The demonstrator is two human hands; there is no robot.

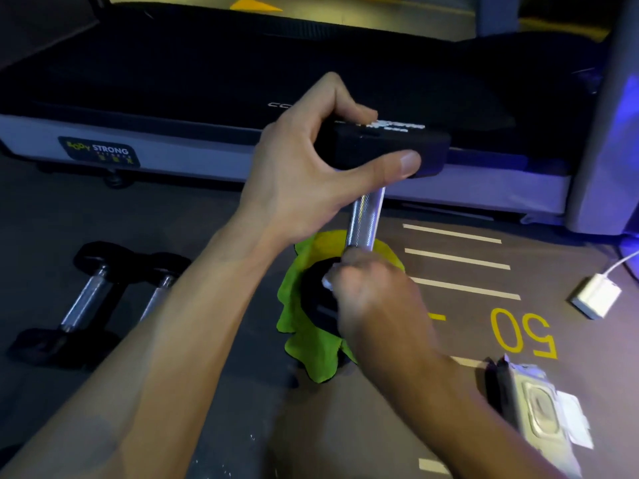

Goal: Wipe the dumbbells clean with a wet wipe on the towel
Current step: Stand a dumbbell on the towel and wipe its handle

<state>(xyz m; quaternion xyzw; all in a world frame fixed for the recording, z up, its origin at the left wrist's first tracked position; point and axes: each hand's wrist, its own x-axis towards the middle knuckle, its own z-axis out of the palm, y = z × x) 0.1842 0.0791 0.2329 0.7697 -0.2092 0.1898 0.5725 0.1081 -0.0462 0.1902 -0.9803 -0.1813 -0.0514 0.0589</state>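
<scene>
Two spare dumbbells (93, 299) lie on floor at left, untouched. My left hand (311, 174) clamps the top head of the upright dumbbell (364, 216), thumb across its front; bottom head sits on green towel (304, 347). Heavy, rigid, chrome bar prob slick, so I'd hold by the rubber head. Right hand (373, 299) pinches wet wipe (328, 280) at bar base. Wipe pack (539, 409) at right.

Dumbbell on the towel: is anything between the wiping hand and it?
Nothing visible. The right hand presses the wipe straight onto the lower head of the dumbbell, which stands on end on the towel. The left hand grips the upper head.
</scene>
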